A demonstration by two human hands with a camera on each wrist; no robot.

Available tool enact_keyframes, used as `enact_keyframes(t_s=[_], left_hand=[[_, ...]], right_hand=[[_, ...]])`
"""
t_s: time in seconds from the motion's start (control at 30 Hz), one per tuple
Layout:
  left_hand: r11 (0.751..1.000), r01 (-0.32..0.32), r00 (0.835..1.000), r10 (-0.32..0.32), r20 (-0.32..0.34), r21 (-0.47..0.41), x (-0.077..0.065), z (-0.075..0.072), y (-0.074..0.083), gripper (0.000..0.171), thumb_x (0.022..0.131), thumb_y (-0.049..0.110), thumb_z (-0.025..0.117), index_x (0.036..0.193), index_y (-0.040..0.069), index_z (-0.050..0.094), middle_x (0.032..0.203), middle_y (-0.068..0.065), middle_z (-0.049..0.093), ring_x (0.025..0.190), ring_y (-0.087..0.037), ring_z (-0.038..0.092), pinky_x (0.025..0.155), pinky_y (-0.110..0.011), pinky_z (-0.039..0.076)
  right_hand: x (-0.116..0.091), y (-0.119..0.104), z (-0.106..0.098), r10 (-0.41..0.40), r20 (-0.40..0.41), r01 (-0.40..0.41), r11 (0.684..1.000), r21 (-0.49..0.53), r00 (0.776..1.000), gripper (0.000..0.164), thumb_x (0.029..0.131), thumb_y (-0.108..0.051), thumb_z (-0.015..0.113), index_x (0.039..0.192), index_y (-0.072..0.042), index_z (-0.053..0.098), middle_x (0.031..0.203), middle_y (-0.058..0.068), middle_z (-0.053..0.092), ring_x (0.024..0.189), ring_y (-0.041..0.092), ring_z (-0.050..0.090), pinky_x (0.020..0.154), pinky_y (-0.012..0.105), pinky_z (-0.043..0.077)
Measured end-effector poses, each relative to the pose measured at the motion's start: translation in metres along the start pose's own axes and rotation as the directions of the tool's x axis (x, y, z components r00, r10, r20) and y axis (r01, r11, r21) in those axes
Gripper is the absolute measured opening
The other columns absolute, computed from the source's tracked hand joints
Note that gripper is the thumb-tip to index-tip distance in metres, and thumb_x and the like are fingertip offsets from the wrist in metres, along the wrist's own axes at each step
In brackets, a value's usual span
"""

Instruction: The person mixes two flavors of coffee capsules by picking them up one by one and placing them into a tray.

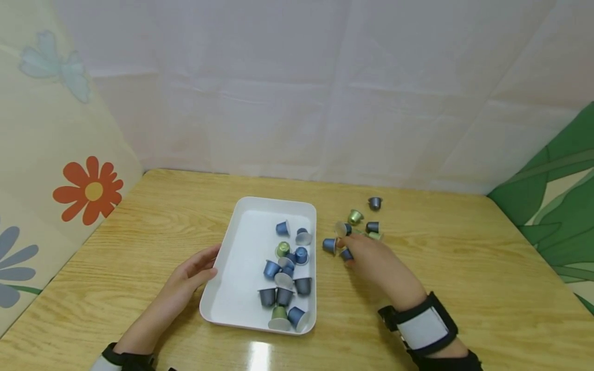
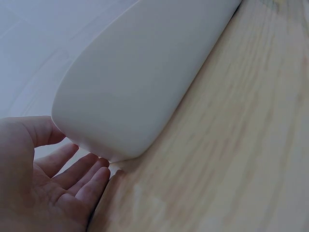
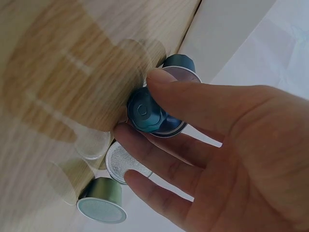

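A white tray (image 1: 243, 263) lies on the table, with several blue, green and dark grey coffee capsules along its right side. My left hand (image 1: 192, 275) is at the tray's left wall. In the left wrist view its thumb and loosely extended fingers (image 2: 91, 186) touch the tray's outer edge. Right of the tray, my right hand (image 1: 378, 263) reaches down among loose capsules. Close up, its thumb and fingers pinch a blue coffee capsule (image 3: 145, 111); the index fingertip is hidden. Another blue capsule (image 3: 179, 62) sits beyond the thumb, and a green capsule (image 3: 104, 193) lies below the fingers.
Behind the right hand several capsules are scattered, among them a green capsule (image 1: 355, 217) and a dark capsule (image 1: 375, 203). The wooden table (image 1: 487, 278) meets a white cloth backdrop (image 1: 325, 103). Patterned panels stand at the left and right.
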State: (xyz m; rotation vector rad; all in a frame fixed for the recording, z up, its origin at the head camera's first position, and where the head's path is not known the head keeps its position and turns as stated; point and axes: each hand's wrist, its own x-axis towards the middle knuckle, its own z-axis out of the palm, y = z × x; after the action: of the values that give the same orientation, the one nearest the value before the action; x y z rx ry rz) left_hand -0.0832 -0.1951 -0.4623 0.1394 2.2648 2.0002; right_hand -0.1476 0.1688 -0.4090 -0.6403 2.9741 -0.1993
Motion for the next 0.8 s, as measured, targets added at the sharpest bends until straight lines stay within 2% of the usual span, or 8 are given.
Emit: enact_keyframes(t_s=[0.2,0.47,0.8], left_hand=[[1.000,0.001,1.000,-0.001,-0.002,-0.002,0.0003,0.0000,0.0003,0.053,0.100,0.010,0.055,0.147,-0.006,0.038,0.145,-0.025,0.046,0.115,0.000,0.053,0.092,-0.019,0.046],[1.000,-0.001,1.000,0.001,0.004,0.009,0.0007,0.0003,-0.0003,0.052,0.100,0.011,0.055,0.147,-0.006,0.039,0.145,-0.024,0.046,0.119,-0.006,0.052,0.093,-0.018,0.046],[1.000,-0.031,0.999,0.031,0.011,0.005,0.0011,-0.0005,-0.0020,0.052,0.100,0.010,0.054,0.147,-0.007,0.038,0.146,-0.026,0.044,0.115,0.002,0.052,0.091,-0.019,0.047]], right_hand=[[-0.0002,0.0013,0.0006,-0.015,-0.012,0.015,1.000,-0.005,1.000,0.030,0.084,-0.004,0.077,0.112,-0.005,0.067,0.116,0.016,0.065,0.108,0.034,0.062,0.091,0.048,0.051],[-0.0020,0.0024,0.0000,-0.021,-0.007,0.021,1.000,0.000,1.000,0.026,0.085,-0.002,0.076,0.109,-0.006,0.067,0.111,0.012,0.067,0.104,0.032,0.063,0.088,0.047,0.052],[-0.0036,0.0011,-0.0050,-0.030,0.004,0.030,0.999,0.022,1.000,0.028,0.086,-0.002,0.075,0.112,-0.005,0.067,0.114,0.013,0.067,0.107,0.032,0.063,0.090,0.046,0.052]])
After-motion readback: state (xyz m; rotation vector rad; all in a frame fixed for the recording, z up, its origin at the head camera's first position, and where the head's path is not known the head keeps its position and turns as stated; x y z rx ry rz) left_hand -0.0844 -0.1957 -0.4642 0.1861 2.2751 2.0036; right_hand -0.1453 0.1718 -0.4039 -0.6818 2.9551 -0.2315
